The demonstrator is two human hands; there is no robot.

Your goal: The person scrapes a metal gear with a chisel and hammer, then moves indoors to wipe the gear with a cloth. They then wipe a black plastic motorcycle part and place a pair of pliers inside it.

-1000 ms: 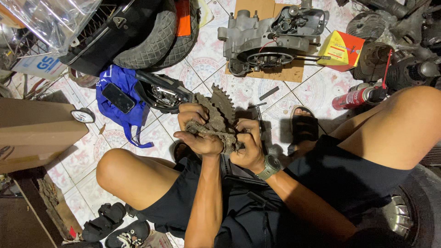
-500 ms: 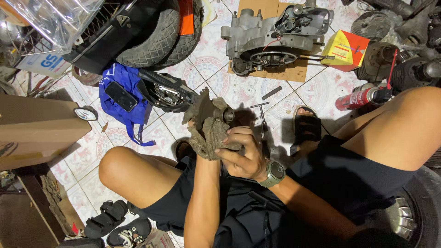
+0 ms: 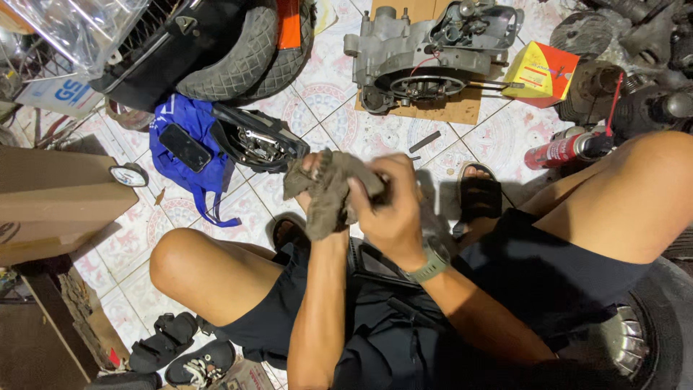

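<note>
Sprocket now hidden under rag (image 3: pixel 328 191)

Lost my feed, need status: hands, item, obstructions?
Left hand wrapped in grimy brown rag. Right hand gripping over rag; part inside hidden. Nothing obstructing.

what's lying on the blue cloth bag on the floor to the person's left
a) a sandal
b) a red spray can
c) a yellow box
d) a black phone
d: a flat black phone rests on the blue cloth bag, while the red spray can and the yellow box lie across the floor on the other side.
</note>
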